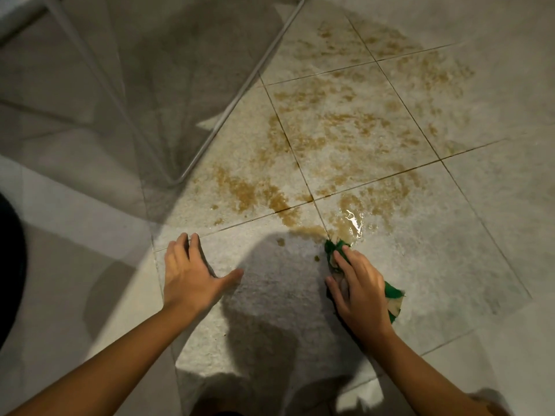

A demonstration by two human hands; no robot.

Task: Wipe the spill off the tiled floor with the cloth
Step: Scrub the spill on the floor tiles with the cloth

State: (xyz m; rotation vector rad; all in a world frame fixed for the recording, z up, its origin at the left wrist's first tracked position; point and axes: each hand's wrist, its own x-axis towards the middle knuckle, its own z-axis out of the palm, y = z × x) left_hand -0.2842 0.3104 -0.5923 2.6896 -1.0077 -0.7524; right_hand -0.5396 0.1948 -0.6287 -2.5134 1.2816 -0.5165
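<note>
A brown spill (345, 121) spreads in blotches over several pale floor tiles (495, 205), with a shiny wet pool (353, 223) at its near edge. My right hand (357, 283) presses flat on a green and cream cloth (393, 295) on the floor, and the cloth's front tip touches the near edge of the pool. Most of the cloth is hidden under the hand. My left hand (189, 271) rests flat on the tile to the left, fingers spread, holding nothing.
A white metal frame (240, 94) with a thin bar stands on the floor at the upper left, its lower corner beside the spill. My shadow darkens the tile between my hands. A dark shape (9, 265) sits at the left edge.
</note>
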